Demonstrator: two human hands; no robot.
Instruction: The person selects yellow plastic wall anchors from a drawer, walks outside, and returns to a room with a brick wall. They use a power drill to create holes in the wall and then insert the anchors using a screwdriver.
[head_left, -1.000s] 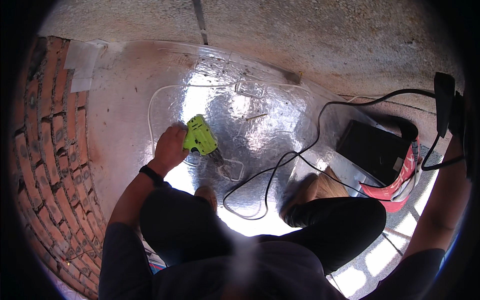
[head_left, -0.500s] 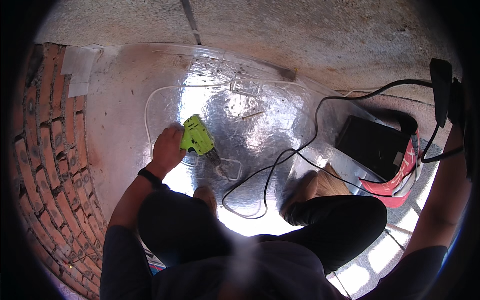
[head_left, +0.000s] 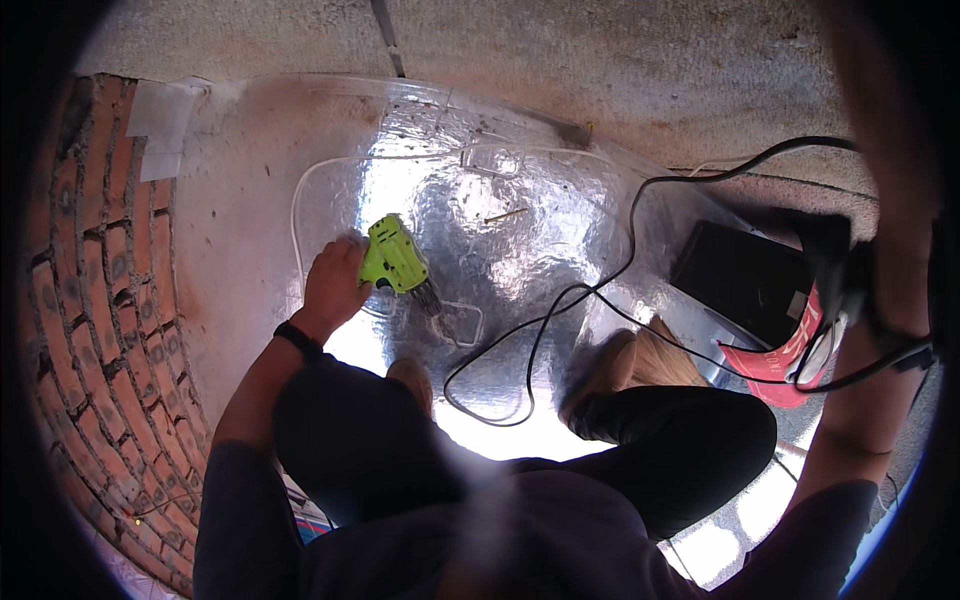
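Note:
My left hand (head_left: 336, 285) is closed round the handle of a lime-green power drill (head_left: 396, 258). The drill's dark chuck points down and to the right, above a shiny silver foil-like sheet (head_left: 565, 215). A pale rectangular outline lies by its tip; whether the tip touches the sheet is unclear. At the right edge my right forearm (head_left: 865, 400) reaches upward. The right hand is blurred and dim toward the top rim, so its fingers cannot be made out. A black cord (head_left: 632, 245) loops over the sheet and runs to a blurred black part (head_left: 828, 270) beside that forearm.
A red bag (head_left: 775, 365) with a black flat box (head_left: 745, 285) stands at the right. A white cable (head_left: 297, 215) curves across the sheet. A brick wall (head_left: 115, 330) rises at the left, a rough concrete one (head_left: 620, 70) at the far side. My shoes rest near the cord.
My right arm has swung upward and inward at the right edge. The black part on the cord has dropped toward the red bag. The left hand and drill have barely moved.

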